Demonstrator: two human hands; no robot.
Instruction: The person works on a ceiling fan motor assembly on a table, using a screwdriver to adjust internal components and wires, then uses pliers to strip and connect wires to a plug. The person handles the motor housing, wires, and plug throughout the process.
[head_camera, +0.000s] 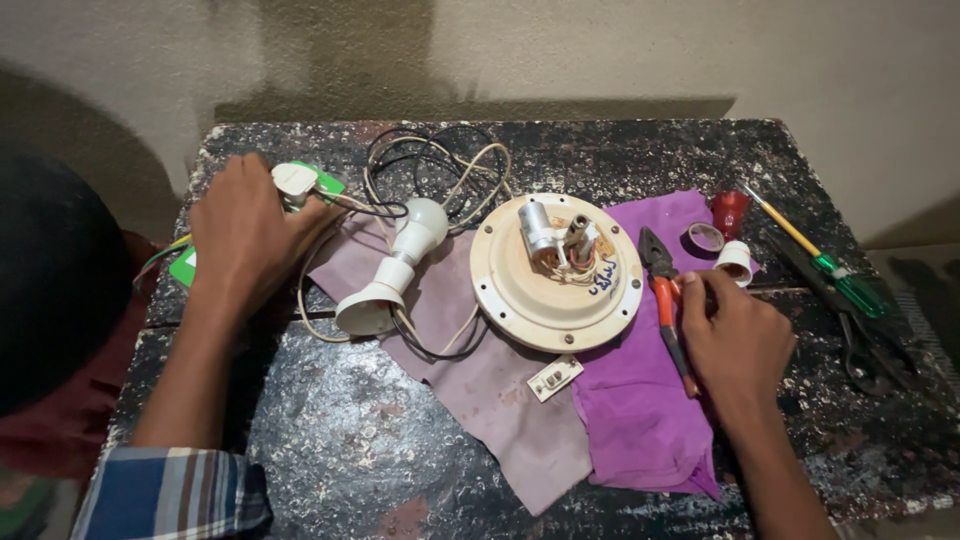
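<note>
Both arms reached forward; the left hand (243, 232) lay palm-down, fingers curled, and the right hand (735, 335) rested loosely closed.

Repair workshop: paint-spattered bench (330, 440), pliers (665, 295), screwdriver (820, 262), loose wiring (440, 165).

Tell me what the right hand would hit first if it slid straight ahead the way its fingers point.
The right hand points up and slightly left across the table. First in line, probably, is the small white cap just beyond the fingertips, then the tape roll. Depth is hard to judge.
</note>
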